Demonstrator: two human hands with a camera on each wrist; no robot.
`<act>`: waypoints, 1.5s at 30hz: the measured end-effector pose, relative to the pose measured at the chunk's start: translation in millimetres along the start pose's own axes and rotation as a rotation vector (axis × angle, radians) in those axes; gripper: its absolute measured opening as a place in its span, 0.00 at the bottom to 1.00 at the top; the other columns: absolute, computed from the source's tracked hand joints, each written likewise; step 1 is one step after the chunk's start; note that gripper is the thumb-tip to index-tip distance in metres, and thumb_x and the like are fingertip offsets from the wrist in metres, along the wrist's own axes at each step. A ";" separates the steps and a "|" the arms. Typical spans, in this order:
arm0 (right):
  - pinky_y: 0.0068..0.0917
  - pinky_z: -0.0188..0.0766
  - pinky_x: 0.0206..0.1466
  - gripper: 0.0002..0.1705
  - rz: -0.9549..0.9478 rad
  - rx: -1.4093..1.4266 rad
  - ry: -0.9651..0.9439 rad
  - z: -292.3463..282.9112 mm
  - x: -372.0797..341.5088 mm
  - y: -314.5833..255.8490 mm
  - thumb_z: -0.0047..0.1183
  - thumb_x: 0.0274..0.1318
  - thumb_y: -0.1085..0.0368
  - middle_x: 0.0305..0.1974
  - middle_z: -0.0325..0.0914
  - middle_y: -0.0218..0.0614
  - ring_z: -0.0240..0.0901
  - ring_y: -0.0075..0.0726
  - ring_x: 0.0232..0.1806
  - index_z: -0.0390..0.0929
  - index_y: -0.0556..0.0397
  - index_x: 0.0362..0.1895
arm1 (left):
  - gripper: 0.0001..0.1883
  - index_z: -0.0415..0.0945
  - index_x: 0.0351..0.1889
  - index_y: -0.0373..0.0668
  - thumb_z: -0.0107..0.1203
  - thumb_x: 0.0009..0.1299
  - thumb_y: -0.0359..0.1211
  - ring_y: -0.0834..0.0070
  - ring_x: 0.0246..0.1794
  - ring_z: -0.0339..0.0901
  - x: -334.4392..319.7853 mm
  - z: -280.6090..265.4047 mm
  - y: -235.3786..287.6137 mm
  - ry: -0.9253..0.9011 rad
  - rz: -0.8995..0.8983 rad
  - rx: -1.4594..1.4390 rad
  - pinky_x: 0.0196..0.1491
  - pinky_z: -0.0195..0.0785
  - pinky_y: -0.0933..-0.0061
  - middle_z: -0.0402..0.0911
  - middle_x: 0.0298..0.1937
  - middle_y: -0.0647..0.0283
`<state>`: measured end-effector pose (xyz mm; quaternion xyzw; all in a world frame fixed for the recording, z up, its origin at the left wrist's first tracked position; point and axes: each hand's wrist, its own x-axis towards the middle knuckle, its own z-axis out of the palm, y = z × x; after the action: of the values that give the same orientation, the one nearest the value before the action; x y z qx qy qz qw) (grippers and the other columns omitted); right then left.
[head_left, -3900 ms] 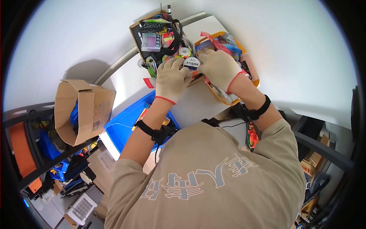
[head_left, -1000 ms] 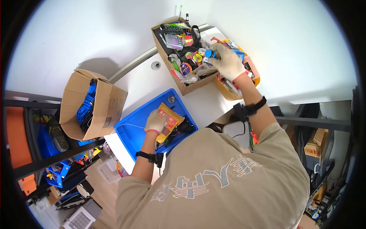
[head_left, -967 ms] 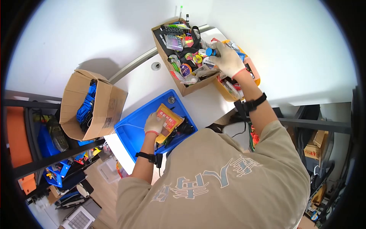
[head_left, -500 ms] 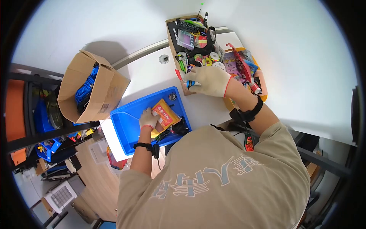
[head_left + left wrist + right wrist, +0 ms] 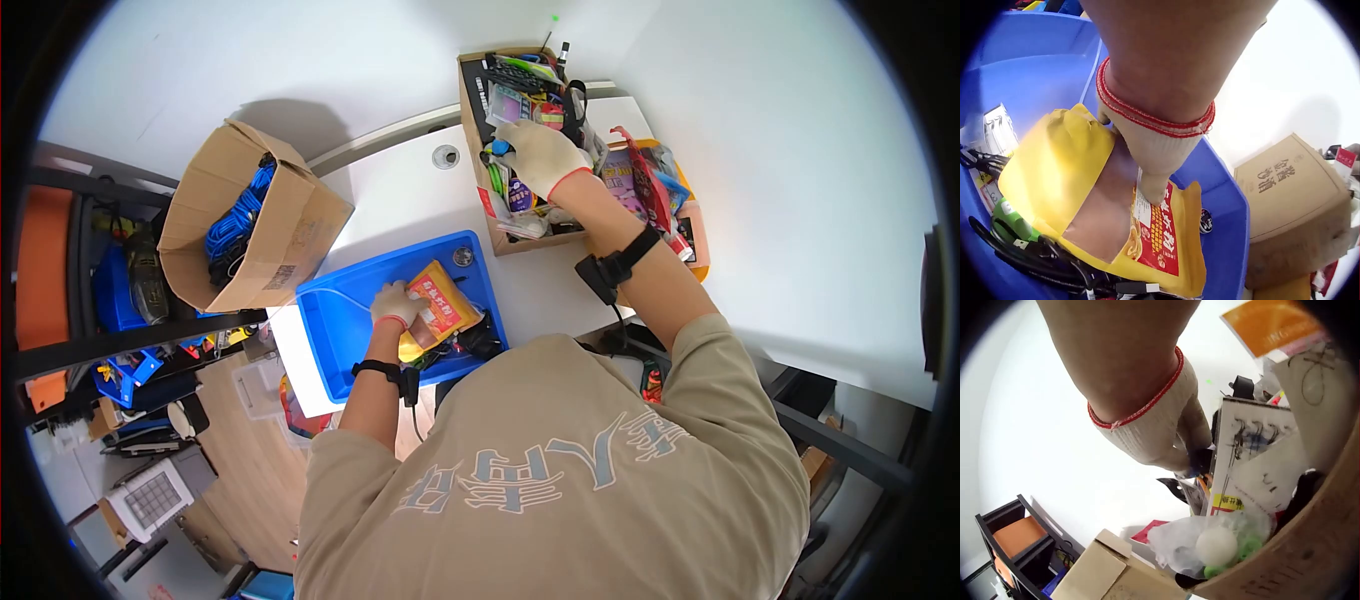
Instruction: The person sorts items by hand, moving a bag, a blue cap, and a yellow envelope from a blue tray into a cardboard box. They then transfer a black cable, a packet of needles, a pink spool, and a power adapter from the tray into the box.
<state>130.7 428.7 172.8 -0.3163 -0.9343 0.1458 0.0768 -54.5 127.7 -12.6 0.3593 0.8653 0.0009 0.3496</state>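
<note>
In the head view the left hand (image 5: 396, 304), in a pale glove, grips the edge of a yellow packet (image 5: 446, 298) in the blue tray (image 5: 340, 338). The left wrist view has a finger of that hand (image 5: 1152, 156) over the packet's red label (image 5: 1161, 234); its other fingers are mostly hidden. Over the left part of the filled cardboard box (image 5: 548, 244), the gloved right hand (image 5: 545, 160) holds a small item with a blue end (image 5: 500, 147). Seen from the right wrist, the hand (image 5: 1157, 437) has its fingers curled round a dark blue item (image 5: 1200, 461).
An open carton (image 5: 300, 245) with blue cable (image 5: 240, 215) stands at the left. Right of the filled box is a yellow bin (image 5: 704, 272) of packets. Black cables (image 5: 1041, 269) lie beside the yellow packet. A round hole (image 5: 445, 157) pierces the white table.
The right hand has moved from the yellow bin across the filled box towards its left part, carrying the blue-ended item. The left hand went from the box down to the packet in the tray.
</note>
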 end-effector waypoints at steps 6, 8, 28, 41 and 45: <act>0.46 0.79 0.52 0.15 -0.061 -0.156 -0.018 -1.0 12.0 -25.1 0.49 0.64 0.66 0.50 0.82 0.45 0.82 0.54 0.50 0.81 0.48 0.52 | 0.39 0.79 0.65 0.47 0.68 0.59 0.58 0.57 0.63 0.80 16.4 -4.8 -9.7 -0.148 0.018 0.003 0.65 0.72 0.59 0.83 0.62 0.53; 0.46 0.80 0.52 0.14 -0.041 -0.183 -0.025 4.4 15.5 -32.8 0.48 0.64 0.67 0.49 0.82 0.45 0.82 0.54 0.50 0.83 0.48 0.51 | 0.39 0.80 0.63 0.46 0.68 0.59 0.58 0.57 0.62 0.81 21.1 -4.6 -13.5 -0.177 0.020 -0.016 0.65 0.72 0.60 0.84 0.61 0.52; 0.46 0.78 0.54 0.17 0.022 0.104 0.204 -30.0 -46.4 -68.9 0.54 0.67 0.56 0.51 0.83 0.44 0.82 0.52 0.50 0.85 0.54 0.47 | 0.22 0.82 0.56 0.36 0.67 0.70 0.41 0.66 0.49 0.86 -38.7 -52.3 -60.7 -0.301 0.345 -0.655 0.54 0.76 0.66 0.89 0.51 0.53; 0.33 0.73 0.66 0.34 0.251 1.279 -0.496 23.4 -128.2 -221.6 0.63 0.65 0.61 0.61 0.81 0.38 0.78 0.30 0.60 0.68 0.59 0.71 | 0.24 0.71 0.67 0.33 0.55 0.82 0.41 0.69 0.59 0.81 -138.7 -143.7 -18.2 0.021 0.564 -1.741 0.63 0.74 0.66 0.80 0.63 0.57; 0.36 0.73 0.64 0.30 0.309 1.164 -0.154 29.6 -149.3 -213.4 0.64 0.61 0.56 0.55 0.85 0.43 0.81 0.38 0.58 0.75 0.56 0.64 | 0.24 0.70 0.68 0.36 0.61 0.78 0.36 0.73 0.58 0.79 -135.3 -139.7 10.3 0.046 0.720 -1.621 0.64 0.72 0.67 0.81 0.62 0.61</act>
<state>120.1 168.9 205.6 -0.3428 -0.6471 0.6648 0.1476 -65.3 86.1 177.3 0.2517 0.4400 0.7305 0.4576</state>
